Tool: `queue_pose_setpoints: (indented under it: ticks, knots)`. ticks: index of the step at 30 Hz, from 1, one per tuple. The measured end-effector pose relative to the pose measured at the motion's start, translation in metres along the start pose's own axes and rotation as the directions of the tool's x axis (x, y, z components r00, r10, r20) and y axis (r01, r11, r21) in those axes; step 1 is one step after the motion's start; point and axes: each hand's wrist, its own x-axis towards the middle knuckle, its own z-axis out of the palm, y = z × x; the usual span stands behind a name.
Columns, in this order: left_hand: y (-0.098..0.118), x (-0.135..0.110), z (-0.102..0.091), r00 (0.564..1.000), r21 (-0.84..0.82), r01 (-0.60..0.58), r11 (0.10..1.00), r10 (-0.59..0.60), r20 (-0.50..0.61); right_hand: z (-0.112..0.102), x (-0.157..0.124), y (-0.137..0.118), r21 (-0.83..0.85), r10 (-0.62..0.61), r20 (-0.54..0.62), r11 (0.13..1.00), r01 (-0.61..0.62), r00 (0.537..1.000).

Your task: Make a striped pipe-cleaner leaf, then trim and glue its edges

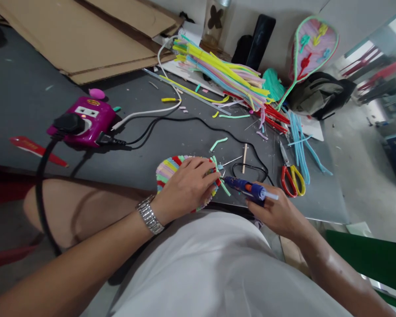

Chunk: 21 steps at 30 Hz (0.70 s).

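My left hand (191, 182) lies over a rounded piece striped with colourful pipe cleaners (167, 169), its fingers curled round the right end. A blue glue gun (246, 187) is gripped in my right hand (273, 209), and a translucent glue stick (271, 195) pokes out of its back. The gun's nozzle points left, close by the left fingertips and the striped piece's edge; I cannot tell whether it touches. Short mint green pipe cleaner bits (225, 188) stick out at that edge. The underside of the striped piece is hidden.
Scissors with red and yellow handles (292, 176) lie right, beside light blue pipe cleaners (300, 145). A large pipe cleaner bundle (224, 72) spreads behind. A purple power strip (90, 121), its cords, a red utility knife (38, 149) and cardboard sheets (95, 39) occupy the left.
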Motion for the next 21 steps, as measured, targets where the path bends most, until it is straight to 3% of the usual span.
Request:
queue_pose_setpoints:
  ticks: [10, 21]
  knots:
    - [-0.001, -0.001, 0.0, 1.0, 0.012, -0.008, 1.0, 0.008, -0.003, 0.008, -0.011, 0.02, 0.072, 0.002, -0.079, 0.997, 0.004, 0.997]
    - [-0.001, -0.001, 0.001, 1.0, 0.013, -0.003, 1.0, 0.003, 0.011, 0.013, -0.012, 0.023, 0.079, 0.059, -0.042, 0.995, -0.055, 0.997]
